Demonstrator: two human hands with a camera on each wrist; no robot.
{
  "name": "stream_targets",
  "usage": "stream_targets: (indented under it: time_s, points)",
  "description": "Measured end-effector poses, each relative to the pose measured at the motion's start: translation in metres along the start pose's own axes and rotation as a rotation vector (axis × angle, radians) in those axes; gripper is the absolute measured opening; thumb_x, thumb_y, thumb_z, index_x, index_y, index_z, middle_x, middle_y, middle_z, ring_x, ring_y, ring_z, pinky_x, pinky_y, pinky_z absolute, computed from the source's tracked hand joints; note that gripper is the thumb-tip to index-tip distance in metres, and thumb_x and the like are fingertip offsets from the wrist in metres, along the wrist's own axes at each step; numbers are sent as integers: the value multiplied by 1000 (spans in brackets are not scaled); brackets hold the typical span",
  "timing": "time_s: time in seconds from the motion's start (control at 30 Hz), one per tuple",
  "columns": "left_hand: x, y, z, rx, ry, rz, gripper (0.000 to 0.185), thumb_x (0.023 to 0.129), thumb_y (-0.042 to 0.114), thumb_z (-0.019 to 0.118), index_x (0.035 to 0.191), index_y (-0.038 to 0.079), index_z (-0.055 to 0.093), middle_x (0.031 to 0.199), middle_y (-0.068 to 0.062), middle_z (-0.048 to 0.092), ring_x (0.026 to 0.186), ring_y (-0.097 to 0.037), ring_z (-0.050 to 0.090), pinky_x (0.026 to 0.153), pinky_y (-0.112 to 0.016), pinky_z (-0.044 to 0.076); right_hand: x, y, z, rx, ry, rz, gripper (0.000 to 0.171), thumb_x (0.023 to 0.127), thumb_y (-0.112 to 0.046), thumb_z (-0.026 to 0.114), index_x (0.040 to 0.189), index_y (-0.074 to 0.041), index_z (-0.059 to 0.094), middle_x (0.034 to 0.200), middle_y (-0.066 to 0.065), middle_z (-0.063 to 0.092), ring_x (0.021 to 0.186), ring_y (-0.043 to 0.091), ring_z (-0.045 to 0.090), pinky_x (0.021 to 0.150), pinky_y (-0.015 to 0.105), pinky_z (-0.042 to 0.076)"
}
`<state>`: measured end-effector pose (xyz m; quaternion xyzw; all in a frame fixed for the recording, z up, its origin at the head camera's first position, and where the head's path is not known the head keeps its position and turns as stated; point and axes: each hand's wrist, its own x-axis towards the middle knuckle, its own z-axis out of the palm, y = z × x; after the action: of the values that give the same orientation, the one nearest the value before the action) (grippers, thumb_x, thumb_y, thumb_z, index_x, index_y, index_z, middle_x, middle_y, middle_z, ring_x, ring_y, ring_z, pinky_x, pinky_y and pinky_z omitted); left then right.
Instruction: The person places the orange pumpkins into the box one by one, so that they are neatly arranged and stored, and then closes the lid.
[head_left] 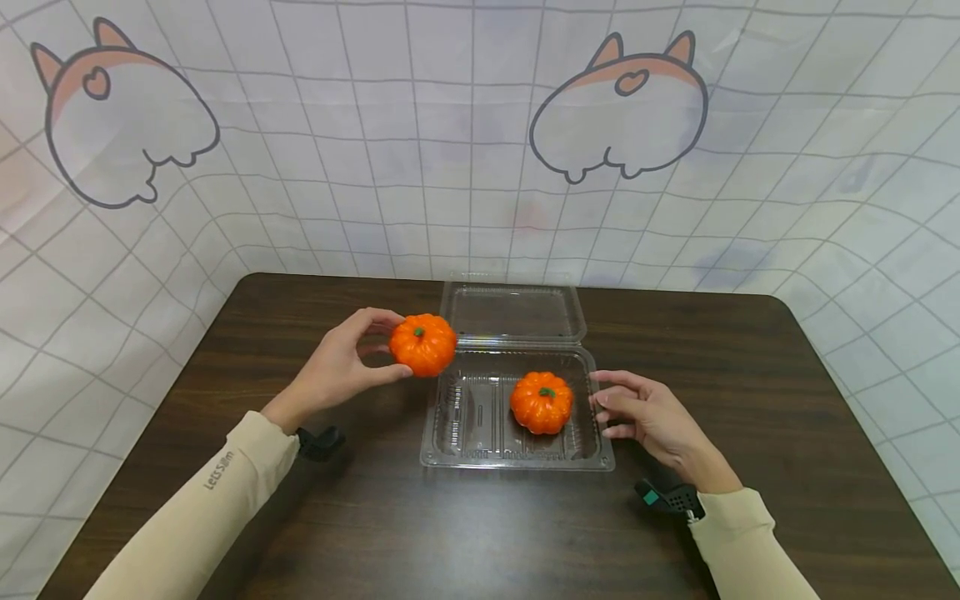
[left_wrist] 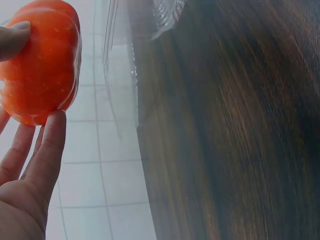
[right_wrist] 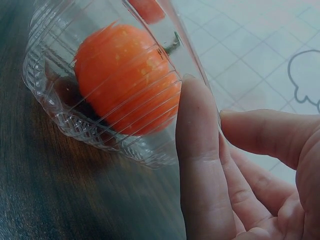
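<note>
Two hands work over a dark wooden table (head_left: 480, 533). Nearest, the right hand (head_left: 652, 417), fingers relaxed and straight, touches the right wall of a clear plastic clamshell container (head_left: 450, 417) holding one small orange pumpkin (head_left: 542, 402). Farther back, the left hand (head_left: 341, 367) pinches a second pumpkin (head_left: 422, 344) above the container's left edge, beside its open lid (head_left: 513, 311).

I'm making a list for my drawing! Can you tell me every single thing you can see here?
toy pumpkin in hand: 1, orange, held above the table left of the container
toy pumpkin in container: 1, orange, right part of the tray
clamshell container: 1, clear plastic, lid open, table middle
table: 1, dark brown wood
backdrop cloth: 1, white grid with cartoon shapes, behind
left hand: 1, pinches a pumpkin
right hand: 1, fingers touch the container's right wall
</note>
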<state>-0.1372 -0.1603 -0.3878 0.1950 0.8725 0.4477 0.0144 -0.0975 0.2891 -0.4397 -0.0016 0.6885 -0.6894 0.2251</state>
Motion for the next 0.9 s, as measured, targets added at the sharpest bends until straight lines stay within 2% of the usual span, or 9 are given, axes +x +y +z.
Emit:
stream_targets:
  time_s: [0.47, 0.73, 0.9]
  points:
    - [1, 10, 15, -18, -43, 43, 68, 77, 21, 93, 135, 14, 57, 133, -4, 61, 122, -22, 62, 104, -41, 58, 1, 2, 0, 9, 3, -2, 57, 102, -21, 67, 152, -2, 45, 107, -5, 74, 86, 9, 73, 77, 27, 65]
    - [0, 15, 23, -42, -79, 68, 68, 77, 19, 94, 134, 15, 58, 135, -4, 61, 120, -22, 63, 102, -39, 60, 1, 2, 0, -13, 3, -7, 57, 104, -23, 64, 152, -2, 44, 114, 0, 70, 87, 10, 72, 78, 27, 65]
    - [1, 16, 29, -48, -106, 83, 66, 78, 20, 93, 133, 16, 58, 135, -2, 60, 120, -20, 62, 101, -37, 60, 1, 3, 0, -5, 6, -7, 56, 103, -22, 65, 152, -2, 44, 112, -1, 70, 86, 10, 71, 77, 27, 65]
